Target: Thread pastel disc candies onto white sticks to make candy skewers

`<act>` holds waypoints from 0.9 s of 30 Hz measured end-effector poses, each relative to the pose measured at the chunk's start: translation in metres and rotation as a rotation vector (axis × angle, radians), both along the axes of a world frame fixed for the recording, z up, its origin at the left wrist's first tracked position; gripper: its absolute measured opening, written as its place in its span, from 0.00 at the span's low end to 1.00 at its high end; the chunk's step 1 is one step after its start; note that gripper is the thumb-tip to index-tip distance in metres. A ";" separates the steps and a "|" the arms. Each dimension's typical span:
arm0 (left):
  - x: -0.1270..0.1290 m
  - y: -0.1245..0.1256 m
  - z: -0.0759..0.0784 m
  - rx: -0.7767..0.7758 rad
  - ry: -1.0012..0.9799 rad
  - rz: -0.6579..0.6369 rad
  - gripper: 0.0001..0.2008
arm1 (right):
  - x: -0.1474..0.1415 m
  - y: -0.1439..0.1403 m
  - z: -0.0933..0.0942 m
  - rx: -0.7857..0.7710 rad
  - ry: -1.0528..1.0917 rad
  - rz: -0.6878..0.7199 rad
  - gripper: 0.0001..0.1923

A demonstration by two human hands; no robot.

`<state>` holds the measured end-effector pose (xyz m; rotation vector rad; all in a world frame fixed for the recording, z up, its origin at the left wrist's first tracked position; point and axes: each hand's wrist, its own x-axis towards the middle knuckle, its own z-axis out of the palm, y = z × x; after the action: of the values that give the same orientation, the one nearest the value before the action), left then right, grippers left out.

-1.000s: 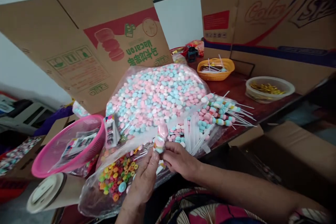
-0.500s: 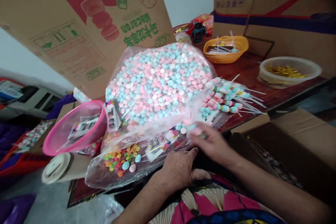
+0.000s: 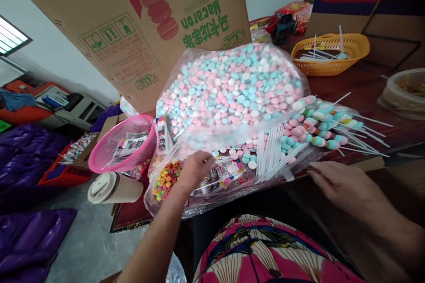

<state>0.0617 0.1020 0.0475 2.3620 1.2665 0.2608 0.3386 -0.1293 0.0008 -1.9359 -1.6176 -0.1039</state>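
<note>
My left hand [image 3: 196, 169] is over the bag's near side, its fingers closed together beside printed packets [image 3: 221, 174]; whatever they hold is hidden. Under its wrist lie ring-shaped candies [image 3: 166, 180] in orange, yellow and green. Nothing shows in my right hand [image 3: 345, 188], which is slightly blurred at the table's front edge with thumb and fingers apart. Between the hands lies a bundle of white sticks [image 3: 270, 152]. Skewered candies [image 3: 320, 126] are piled to its right, stick ends pointing right. Behind, a large clear bag holds loose pink, blue and white candies [image 3: 229, 84].
A pink basket [image 3: 151, 152] and a lidded cup [image 3: 124, 188] stand at the left. At the back right are a yellow basket [image 3: 327, 68] of sticks and a clear tub [image 3: 395, 99]. A big cardboard box [image 3: 139, 66] rises behind the bag.
My left hand has moved left and forward from the table edge onto the packets. My right hand has pulled away right from the sticks; the candies seen at its fingers no longer show there.
</note>
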 end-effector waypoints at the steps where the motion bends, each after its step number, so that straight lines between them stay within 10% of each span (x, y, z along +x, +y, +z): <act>1: 0.009 -0.009 -0.009 -0.013 0.025 -0.029 0.07 | -0.010 0.020 -0.004 -0.033 -0.048 0.085 0.10; 8: 0.020 -0.023 -0.044 -0.070 0.131 -0.011 0.11 | -0.069 0.064 0.002 0.008 0.059 0.352 0.11; 14: 0.003 -0.031 -0.010 -0.069 0.131 -0.191 0.11 | -0.059 0.068 0.007 0.029 0.253 0.276 0.09; 19: 0.000 -0.042 0.022 -0.099 0.113 -0.461 0.14 | -0.081 0.097 0.016 -0.068 0.474 0.517 0.13; 27: 0.015 -0.069 0.007 -0.067 -0.082 -0.143 0.05 | -0.098 0.106 0.019 -0.213 0.754 0.481 0.11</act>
<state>0.0771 0.0327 0.0542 2.3462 1.0474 0.2630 0.2409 -0.0230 0.0194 -1.3947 -1.5236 0.9093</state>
